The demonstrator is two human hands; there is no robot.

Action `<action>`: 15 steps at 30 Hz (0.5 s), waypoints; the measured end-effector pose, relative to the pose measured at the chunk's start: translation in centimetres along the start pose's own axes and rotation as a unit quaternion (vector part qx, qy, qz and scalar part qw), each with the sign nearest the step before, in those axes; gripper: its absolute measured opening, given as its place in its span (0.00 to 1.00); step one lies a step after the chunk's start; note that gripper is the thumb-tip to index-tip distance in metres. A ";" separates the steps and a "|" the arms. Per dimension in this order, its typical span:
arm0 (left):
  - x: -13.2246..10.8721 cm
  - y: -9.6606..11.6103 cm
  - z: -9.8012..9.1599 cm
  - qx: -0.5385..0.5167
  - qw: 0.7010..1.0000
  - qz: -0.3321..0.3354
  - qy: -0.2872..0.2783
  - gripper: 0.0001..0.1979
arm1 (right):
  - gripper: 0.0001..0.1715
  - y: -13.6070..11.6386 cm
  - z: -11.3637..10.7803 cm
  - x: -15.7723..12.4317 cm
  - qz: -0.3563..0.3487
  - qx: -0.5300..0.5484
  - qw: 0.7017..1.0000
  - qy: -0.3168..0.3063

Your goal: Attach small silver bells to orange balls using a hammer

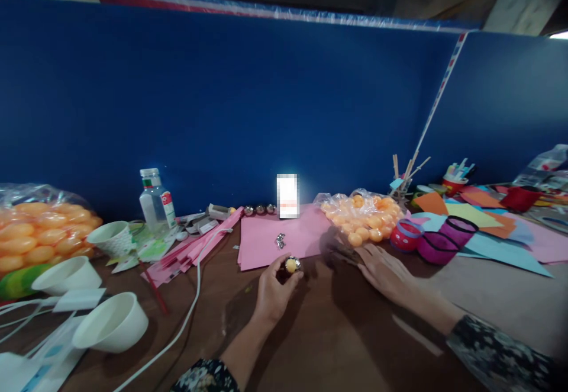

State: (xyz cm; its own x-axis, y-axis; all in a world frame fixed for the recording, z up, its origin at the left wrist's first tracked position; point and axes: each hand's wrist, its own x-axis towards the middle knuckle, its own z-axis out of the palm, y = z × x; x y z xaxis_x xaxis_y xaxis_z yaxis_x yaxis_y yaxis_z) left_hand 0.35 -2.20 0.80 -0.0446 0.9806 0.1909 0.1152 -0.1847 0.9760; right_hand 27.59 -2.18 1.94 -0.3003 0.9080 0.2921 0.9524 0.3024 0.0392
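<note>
Near the table's [337,333] middle, at the pink sheet's [266,244] front edge: small orange ball [290,265] pinched in the left hand [271,290].
Fingertips clasp it at the hand's upper right; the right hand [382,272] lies flat and slack, farther right, beside the bag of orange balls [361,217].

Glossy orange plastic ball [290,265], matt pink paper sheet [284,235], smooth brown wooden table [337,333].

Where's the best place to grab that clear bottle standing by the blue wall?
Probably around the bottle's straight body below the white cap, coming from the front right: it stands upright, and a paper cup crowds its left.
</note>
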 end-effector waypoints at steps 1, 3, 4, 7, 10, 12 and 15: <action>0.0 0.0 0.0 -0.003 1.000 -0.004 -0.001 0.21 | 0.18 -0.2 -0.4 -0.2 -0.001 0.019 1.000 0.009; 0.1 -0.1 0.0 -0.021 1.000 -0.023 -0.004 0.23 | 0.17 -0.9 -1.6 -0.6 0.011 0.077 0.996 0.034; 0.1 -0.2 0.1 -0.037 0.999 -0.033 -0.010 0.25 | 0.16 -1.6 -2.3 -0.9 0.026 0.120 0.992 0.043; 0.2 -0.5 0.2 -0.087 0.995 -0.048 -0.020 0.29 | 0.15 -4.2 -4.6 -1.8 0.082 0.314 0.946 -0.024; 0.2 -0.7 0.4 -0.102 0.994 -0.039 -0.013 0.28 | 0.19 -6.6 -6.5 -2.7 0.150 0.511 0.837 -0.127; 0.2 -0.7 0.4 -0.102 0.994 -0.044 -0.009 0.28 | 0.17 -7.8 -7.2 -3.2 0.163 0.536 0.813 -0.156; 0.2 -0.5 0.4 -0.087 0.995 -0.055 -0.002 0.25 | 0.16 -8.7 -7.6 -3.7 0.175 0.515 0.826 -0.148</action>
State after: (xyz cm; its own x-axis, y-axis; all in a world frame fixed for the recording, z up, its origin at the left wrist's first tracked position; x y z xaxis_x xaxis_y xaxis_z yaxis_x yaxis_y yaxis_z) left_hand 0.66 -1.89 0.28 -0.0444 0.9957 0.0811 -0.0645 -0.0839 0.9944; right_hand 20.79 -10.41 7.79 -0.1619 0.9769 -0.1394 0.4788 -0.0458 -0.8767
